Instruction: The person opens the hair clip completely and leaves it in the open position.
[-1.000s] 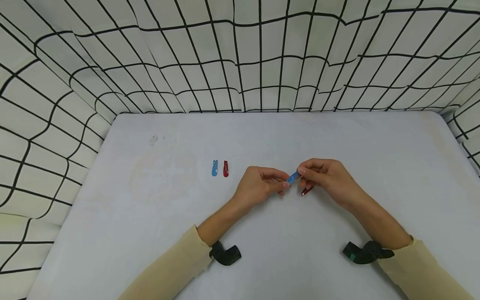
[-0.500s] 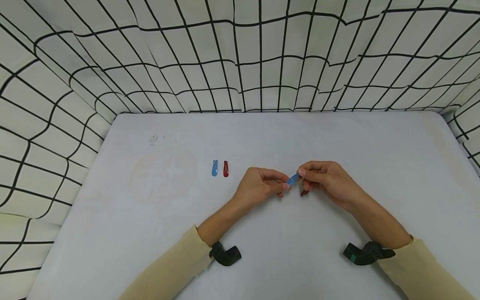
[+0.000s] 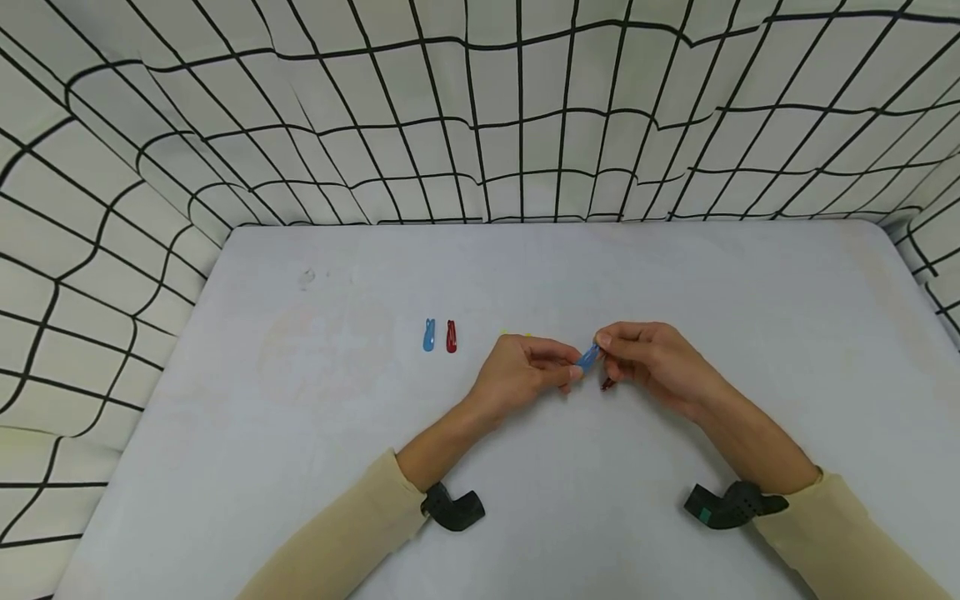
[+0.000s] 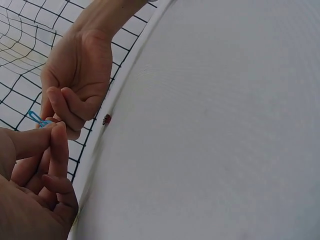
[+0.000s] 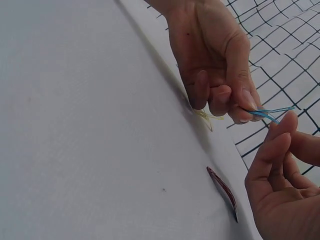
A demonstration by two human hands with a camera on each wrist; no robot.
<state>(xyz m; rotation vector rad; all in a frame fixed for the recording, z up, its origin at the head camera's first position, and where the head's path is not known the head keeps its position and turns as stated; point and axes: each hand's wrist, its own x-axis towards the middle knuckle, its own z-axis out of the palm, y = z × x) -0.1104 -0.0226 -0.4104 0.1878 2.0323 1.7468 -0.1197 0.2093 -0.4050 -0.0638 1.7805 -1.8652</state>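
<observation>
A blue snap hair clip [image 3: 589, 357] is held in the air between my two hands. My left hand [image 3: 521, 371] pinches its lower end with thumb and fingers. At the upper end my right hand [image 3: 651, 360] pinches it. Seen edge-on in the right wrist view, the blue clip [image 5: 267, 113] has its strips spread apart. A dark red hair clip [image 5: 223, 192] lies on the table below my right hand, partly covered in the head view. Yellow clips [image 5: 205, 119] show just past my left hand, mostly hidden by it.
Farther left on the white table [image 3: 300, 467], another blue hair clip [image 3: 429, 335] and a red hair clip [image 3: 452, 337] lie side by side. A black wire grid [image 3: 480, 125] stands along the back and sides.
My right hand has dropped slightly and now covers more of the dark red clip. Yellow tips have come into sight behind my left hand. The held blue clip has tilted a little.
</observation>
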